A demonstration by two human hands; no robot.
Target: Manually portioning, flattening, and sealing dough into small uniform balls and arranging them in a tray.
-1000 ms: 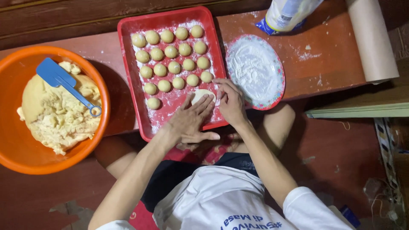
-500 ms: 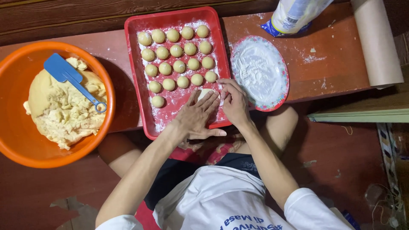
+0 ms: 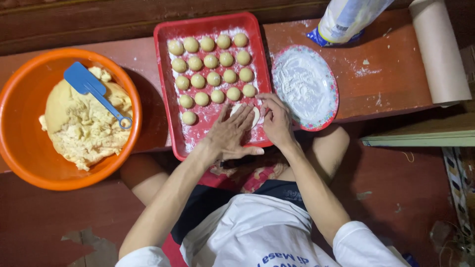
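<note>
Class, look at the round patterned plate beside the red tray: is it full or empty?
Full: white flour covers the round patterned plate nearly to its rim.

Glossy plastic tray [image 3: 163, 84], floury matt dough [image 3: 243, 112]

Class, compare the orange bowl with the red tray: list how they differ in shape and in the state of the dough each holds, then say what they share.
1. The orange bowl is round and deep; the red tray is rectangular and shallow.
2. The orange bowl holds one rough dough mass with a blue spatula on it; the red tray holds small dough balls in rows on flour.
3. Both hands work over the red tray; none is at the orange bowl.

Both rest on the same reddish surface and hold pale dough.
</note>
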